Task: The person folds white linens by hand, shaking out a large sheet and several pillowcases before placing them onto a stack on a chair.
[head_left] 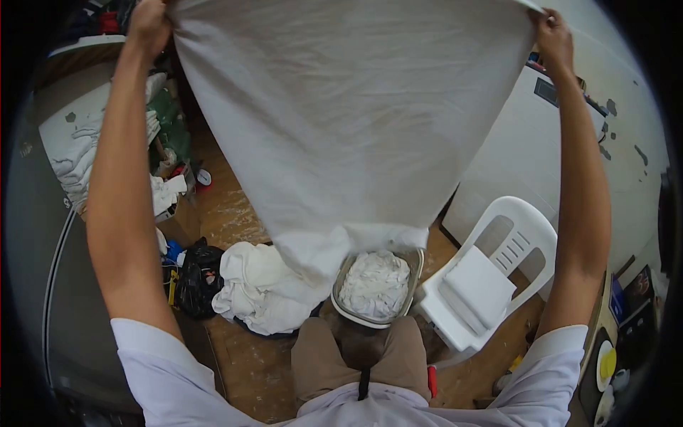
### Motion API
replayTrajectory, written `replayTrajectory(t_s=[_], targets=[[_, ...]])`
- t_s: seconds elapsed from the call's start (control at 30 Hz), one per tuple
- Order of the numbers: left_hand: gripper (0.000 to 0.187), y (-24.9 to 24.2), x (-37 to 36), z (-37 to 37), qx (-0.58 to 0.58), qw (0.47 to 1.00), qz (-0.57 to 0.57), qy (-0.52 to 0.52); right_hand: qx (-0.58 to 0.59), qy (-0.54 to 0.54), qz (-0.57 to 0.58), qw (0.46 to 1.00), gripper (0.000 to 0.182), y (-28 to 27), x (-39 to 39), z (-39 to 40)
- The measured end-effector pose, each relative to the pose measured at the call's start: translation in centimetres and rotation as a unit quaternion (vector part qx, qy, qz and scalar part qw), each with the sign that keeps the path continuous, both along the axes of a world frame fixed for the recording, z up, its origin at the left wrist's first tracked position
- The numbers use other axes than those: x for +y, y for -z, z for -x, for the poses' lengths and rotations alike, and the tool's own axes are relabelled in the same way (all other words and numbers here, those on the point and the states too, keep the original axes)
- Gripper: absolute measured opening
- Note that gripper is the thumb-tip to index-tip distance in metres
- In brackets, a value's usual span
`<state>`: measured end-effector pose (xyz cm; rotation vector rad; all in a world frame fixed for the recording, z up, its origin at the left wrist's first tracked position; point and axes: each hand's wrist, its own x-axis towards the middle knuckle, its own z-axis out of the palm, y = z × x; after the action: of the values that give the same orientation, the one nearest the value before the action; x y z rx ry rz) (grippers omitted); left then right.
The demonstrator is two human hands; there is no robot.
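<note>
A large white cloth (pixel 348 107) hangs stretched between my raised hands. My left hand (pixel 149 28) grips its upper left corner, and my right hand (pixel 554 39) pinches its upper right corner. The cloth's lower edge hangs in front of a basket (pixel 339 302) that stands before my knees with crumpled white cloth (pixel 376 285) inside. To the left of the basket lies a heap of white cloth (pixel 263 292); the hanging cloth covers part of it.
A white plastic chair (pixel 530 220) with a folded white cloth (pixel 477 288) on its seat stands at the right. At the left are a stack of folded white cloths (pixel 78 160), a black plastic bag (pixel 198 279) and a dark fridge-like surface (pixel 32 285). A white appliance (pixel 509 153) stands behind the chair.
</note>
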<state>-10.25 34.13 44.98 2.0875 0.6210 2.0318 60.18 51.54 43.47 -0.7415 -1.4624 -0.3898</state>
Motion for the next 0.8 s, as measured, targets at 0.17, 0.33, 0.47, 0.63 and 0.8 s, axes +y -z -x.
replayTrajectory(t_s=[0.17,0.33,0.47,0.63,0.8], targets=[[0.033,7.7,-13.7,-12.3,0.002,0.994,0.066,-0.089,0.067,-0.154,-0.011,0.986,0.047,7.3,-13.3,-0.5],[0.047,23.5,-27.1,-19.0,0.001,0.94,0.066,-0.334,0.018,-0.229,0.037,0.973,0.057,20.6,-24.3,-7.1],[0.039,32.4,-38.4,-23.2,0.076,0.946,0.062,-0.308,-0.014,-0.29,0.053,0.956,0.052,32.6,-34.9,-19.9],[0.034,32.1,-43.3,-26.2,0.097,0.987,-0.036,-0.122,-0.221,-0.535,0.137,0.804,0.057,28.5,-47.9,-24.5],[0.03,32.2,-41.8,-25.1,0.067,0.997,-0.042,-0.008,-0.145,-0.584,0.135,0.787,0.043,28.9,-45.9,-24.9]])
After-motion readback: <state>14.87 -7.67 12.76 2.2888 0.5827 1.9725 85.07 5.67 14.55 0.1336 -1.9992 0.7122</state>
